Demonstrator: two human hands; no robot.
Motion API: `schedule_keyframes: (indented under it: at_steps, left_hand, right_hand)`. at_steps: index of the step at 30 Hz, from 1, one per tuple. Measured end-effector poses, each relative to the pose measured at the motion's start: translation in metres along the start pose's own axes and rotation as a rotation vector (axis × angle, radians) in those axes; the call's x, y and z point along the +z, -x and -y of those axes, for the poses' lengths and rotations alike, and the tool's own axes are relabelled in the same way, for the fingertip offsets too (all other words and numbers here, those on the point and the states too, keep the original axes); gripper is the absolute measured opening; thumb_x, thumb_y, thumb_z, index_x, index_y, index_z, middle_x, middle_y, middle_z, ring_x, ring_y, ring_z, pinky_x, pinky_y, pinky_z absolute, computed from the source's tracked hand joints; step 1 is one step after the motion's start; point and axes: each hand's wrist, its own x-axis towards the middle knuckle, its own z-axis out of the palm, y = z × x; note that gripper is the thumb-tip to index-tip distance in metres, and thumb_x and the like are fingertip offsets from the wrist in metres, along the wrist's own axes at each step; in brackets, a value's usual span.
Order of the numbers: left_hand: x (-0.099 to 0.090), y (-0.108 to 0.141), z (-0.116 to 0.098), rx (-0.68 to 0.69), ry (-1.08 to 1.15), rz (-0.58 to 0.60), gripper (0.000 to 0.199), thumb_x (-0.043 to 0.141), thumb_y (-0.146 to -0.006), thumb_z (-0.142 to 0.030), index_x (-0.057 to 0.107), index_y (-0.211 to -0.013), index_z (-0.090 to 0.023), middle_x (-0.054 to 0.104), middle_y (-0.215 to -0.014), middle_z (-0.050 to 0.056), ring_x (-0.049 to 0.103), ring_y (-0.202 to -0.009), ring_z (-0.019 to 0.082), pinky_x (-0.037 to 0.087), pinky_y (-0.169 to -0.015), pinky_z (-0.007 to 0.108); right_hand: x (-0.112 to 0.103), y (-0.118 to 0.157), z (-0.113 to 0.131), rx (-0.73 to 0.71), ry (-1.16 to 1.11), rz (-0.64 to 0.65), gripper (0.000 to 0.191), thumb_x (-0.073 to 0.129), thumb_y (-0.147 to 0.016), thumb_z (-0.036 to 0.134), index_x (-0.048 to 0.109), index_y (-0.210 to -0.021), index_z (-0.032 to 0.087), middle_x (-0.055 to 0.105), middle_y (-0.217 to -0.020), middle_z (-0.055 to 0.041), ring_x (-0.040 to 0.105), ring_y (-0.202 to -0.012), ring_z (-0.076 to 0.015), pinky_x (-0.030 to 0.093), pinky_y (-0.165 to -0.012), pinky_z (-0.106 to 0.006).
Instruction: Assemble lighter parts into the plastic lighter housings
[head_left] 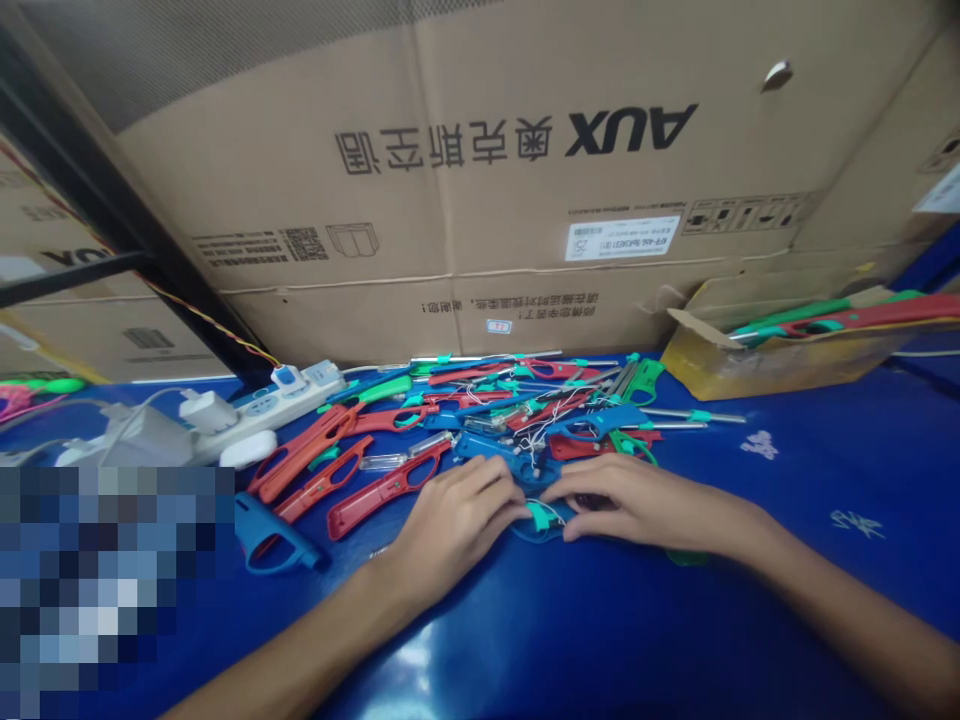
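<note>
Low on the blue table, my left hand and my right hand meet over a blue lighter casing. A green trigger piece and a thin white wire show in it. My left fingers are bent together on its left side. From the right, my thumb and fingers pinch around its other end; the exact contact is partly hidden. Just beyond lies a heap of long-nosed lighter parts, with a blue casing, a red casing half and metal tubes.
A white power strip with plugs stands at the left, near a blue casing. An open cardboard box holding red and green lighters sits at the back right. Large cardboard walls off the rear.
</note>
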Motion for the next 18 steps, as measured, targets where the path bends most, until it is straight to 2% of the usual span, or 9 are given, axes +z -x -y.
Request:
schedule_keyframes:
  at_steps: [10, 18]
  left_hand:
    - [0.0010, 0.0014, 0.0005, -0.016, 0.005, 0.045, 0.015, 0.054, -0.101, -0.030, 0.063, -0.095, -0.019, 0.061, -0.095, 0.002, 0.058, -0.086, 0.017, 0.048, -0.072, 0.030]
    - [0.0007, 0.0040, 0.0018, 0.013, -0.001, 0.030, 0.017, 0.053, -0.101, -0.030, 0.066, -0.097, -0.019, 0.061, -0.095, 0.003, 0.059, -0.086, 0.017, 0.050, -0.072, 0.030]
  right_hand:
    - [-0.0002, -0.0022, -0.0004, -0.021, -0.008, 0.004, 0.034, 0.065, -0.091, 0.044, 0.070, -0.118, 0.024, 0.068, -0.084, -0.0006, 0.061, -0.077, -0.0148, 0.043, -0.068, -0.026]
    - [-0.0002, 0.0018, -0.0011, -0.101, -0.015, 0.012, 0.039, 0.058, -0.096, 0.042, 0.060, -0.134, 0.031, 0.070, -0.103, -0.0034, 0.062, -0.090, -0.0172, 0.045, -0.076, -0.028]
